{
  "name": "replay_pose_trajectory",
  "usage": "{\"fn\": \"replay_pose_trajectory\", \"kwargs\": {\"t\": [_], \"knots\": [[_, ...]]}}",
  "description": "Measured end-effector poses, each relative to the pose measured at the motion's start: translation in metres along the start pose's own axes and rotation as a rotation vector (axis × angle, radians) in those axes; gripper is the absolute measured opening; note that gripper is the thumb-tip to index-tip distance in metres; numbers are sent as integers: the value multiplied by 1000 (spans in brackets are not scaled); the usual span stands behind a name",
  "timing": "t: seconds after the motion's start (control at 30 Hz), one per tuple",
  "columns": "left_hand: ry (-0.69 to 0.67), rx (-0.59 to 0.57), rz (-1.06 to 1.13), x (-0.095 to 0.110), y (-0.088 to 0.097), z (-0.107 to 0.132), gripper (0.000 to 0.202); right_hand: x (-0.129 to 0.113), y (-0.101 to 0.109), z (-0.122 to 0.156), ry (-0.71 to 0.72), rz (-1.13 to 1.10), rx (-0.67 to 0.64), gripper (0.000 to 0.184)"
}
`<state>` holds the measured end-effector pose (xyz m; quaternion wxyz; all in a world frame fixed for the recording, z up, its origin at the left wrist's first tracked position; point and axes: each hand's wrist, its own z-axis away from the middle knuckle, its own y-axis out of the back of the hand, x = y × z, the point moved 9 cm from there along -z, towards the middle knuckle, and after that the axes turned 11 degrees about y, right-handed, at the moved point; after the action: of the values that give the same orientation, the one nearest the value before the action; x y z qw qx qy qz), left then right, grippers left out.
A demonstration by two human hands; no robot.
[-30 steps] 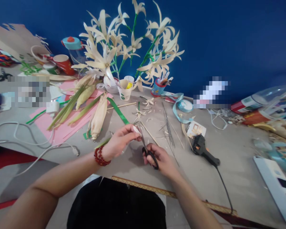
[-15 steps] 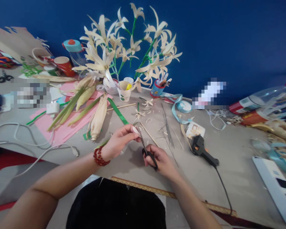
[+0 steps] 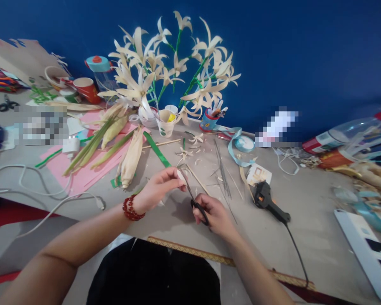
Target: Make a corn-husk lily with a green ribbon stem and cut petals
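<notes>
My left hand (image 3: 163, 184), with a red bead bracelet at the wrist, pinches a small pale strip (image 3: 181, 175) that looks like corn husk. Black-handled scissors (image 3: 201, 212) are in my right hand (image 3: 214, 215), fingers wrapped round the handles. Their blades point up and left, against the pale strip at my left fingertips. Whether the blades have cut into it is too small to tell. Beyond my left hand lies a green strip (image 3: 158, 149). A whole corn husk (image 3: 131, 163) rests left of it. Small husk flowers (image 3: 184, 153) lie on the table just past my hands.
Tall husk flowers (image 3: 142, 87) stand in a paper cup (image 3: 167, 124) by the blue wall. Right of my hands are thin wires (image 3: 222, 169), blue ribbon (image 3: 231, 148) and a black glue gun (image 3: 271, 202). Pink paper (image 3: 60, 169) and a white cable (image 3: 51, 216) lie left.
The scissors' handles look closer together than before. Both hands stay in nearly the same place, and the whole view has shifted slightly.
</notes>
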<state>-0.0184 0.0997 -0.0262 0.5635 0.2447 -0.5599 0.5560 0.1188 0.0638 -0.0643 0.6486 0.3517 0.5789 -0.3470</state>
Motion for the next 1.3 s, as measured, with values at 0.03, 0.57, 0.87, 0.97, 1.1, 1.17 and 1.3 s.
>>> {"fn": "replay_pose_trajectory", "kwargs": {"t": [0.03,0.57,0.87,0.97,1.1,1.17,1.3], "knots": [[-3,-5,-35,1,-1,0,10,1,0,0,-2,-3,0,43],[-154,-37,-562,17,-14,11,24,-4,-3,5,8,-98,-62,54],[-168,-28,-578,20,-15,11,24,-1,-5,6,8,-91,-59,53],[-179,-30,-580,20,-14,11,23,0,-6,6,0,-105,-60,53],[-187,-35,-575,20,-14,12,24,0,-7,5,-4,-109,-54,52],[-185,-35,-568,19,-14,11,25,0,-7,5,-7,-115,-53,52],[-172,-34,-550,18,-14,11,24,0,-7,4,-5,-121,-51,51]]}}
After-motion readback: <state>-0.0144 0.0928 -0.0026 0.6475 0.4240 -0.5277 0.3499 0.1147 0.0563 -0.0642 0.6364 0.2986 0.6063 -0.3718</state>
